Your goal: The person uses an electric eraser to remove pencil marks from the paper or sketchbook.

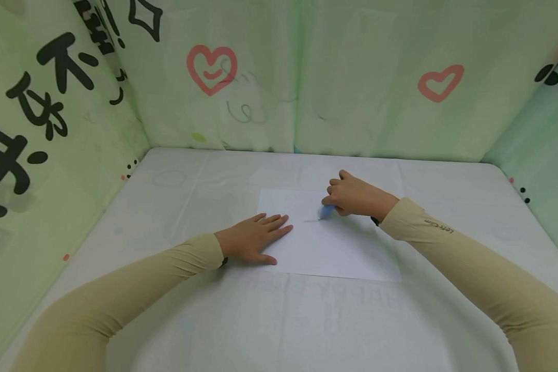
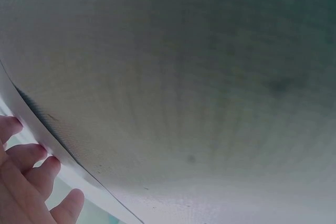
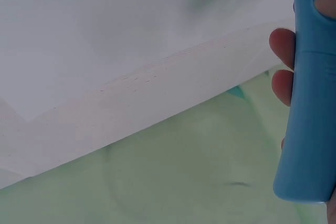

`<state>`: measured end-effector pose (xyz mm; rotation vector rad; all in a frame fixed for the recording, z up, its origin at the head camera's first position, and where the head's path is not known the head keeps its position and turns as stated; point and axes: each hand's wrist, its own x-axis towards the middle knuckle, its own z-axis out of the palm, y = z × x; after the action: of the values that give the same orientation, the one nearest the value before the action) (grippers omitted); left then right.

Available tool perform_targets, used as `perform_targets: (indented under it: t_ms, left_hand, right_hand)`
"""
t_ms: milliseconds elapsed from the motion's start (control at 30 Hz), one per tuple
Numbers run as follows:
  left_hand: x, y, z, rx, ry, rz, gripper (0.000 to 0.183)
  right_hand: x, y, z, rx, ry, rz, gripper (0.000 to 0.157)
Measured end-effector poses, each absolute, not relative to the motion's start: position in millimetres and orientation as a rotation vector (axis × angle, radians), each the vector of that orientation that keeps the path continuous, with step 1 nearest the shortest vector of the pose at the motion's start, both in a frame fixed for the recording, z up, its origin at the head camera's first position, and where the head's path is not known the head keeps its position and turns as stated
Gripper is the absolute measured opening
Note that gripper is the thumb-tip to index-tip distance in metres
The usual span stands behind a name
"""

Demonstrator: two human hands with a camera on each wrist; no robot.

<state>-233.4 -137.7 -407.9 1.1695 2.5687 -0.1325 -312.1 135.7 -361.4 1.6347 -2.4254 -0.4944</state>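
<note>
A sheet of white paper (image 1: 302,253) lies on the white table. My left hand (image 1: 253,240) rests on its left side with fingers spread; in the left wrist view, part of that hand (image 2: 26,182) shows at the lower left. My right hand (image 1: 355,195) grips a thick blue handheld tool (image 1: 326,211) over the paper, its narrow tip pointing down. In the right wrist view, the blue tool (image 3: 312,103) has a smooth rounded body, with a digit on a round button-like spot; its exact kind is unclear. A faint short line (image 1: 311,221) runs on the paper beside the tip.
The white table (image 1: 190,181) has rounded far corners. Pale green sheeting (image 1: 344,103) with red hearts and black characters hangs behind it and along both sides. Faint marks show on the tabletop.
</note>
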Motion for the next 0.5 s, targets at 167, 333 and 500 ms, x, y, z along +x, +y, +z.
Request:
perform_targets:
  t_ms: [167,333,500]
  left_hand:
    - [-232.7,-137.6,-407.0,1.173,2.569,-0.121,0.084]
    - [-232.3,-137.9,-406.9,1.184,2.570,-0.127,0.083]
    - [-232.3,-138.0,-406.7,1.183,2.569,-0.138,0.084]
  right_hand:
    - [-312.7,134.9,-361.2,1.631,-2.416,-0.512,0.016]
    - [-313.2,134.1,-361.7,1.634,-2.403,-0.515,0.015]
    - [-313.1,134.1,-361.5,1.630,-2.409,-0.511,0.015]
